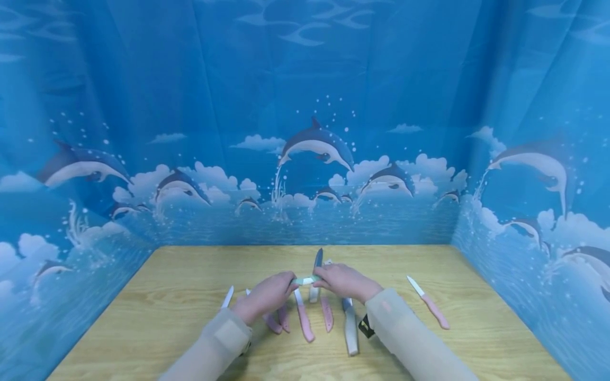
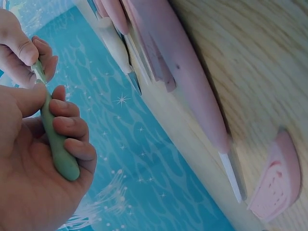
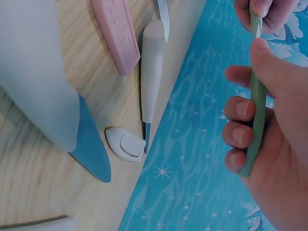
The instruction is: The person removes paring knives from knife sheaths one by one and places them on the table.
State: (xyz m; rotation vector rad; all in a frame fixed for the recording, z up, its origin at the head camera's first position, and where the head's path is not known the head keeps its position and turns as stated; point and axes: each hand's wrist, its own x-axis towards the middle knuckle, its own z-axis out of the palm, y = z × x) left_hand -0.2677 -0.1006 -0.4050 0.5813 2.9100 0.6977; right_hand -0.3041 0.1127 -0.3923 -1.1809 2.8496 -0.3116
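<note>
Above the table's far part, both hands hold a green paring knife. My left hand (image 2: 43, 139) curls its fingers round the rounded green handle (image 2: 58, 149), thumb along it. My right hand (image 3: 284, 110) grips a slim green sheath (image 3: 258, 110) in line with the handle. A short stretch of pale blade (image 1: 307, 281) shows between the two green parts; how deep it sits in the sheath cannot be seen. Beneath the hands lie pink-handled knives (image 1: 305, 323), a pink sheath (image 1: 326, 315) and a dark-bladed knife (image 1: 319, 257) with a white handle (image 3: 152, 72).
On the right lies a pink-handled knife (image 1: 434, 311) with its blade bare. A larger white-handled knife (image 1: 351, 330) points away near the right forearm. A white sheath (image 3: 126, 144) and a pink sheath (image 2: 279, 178) lie on the wooden table (image 1: 190, 264). Dolphin-print curtains (image 1: 405, 79) surround it.
</note>
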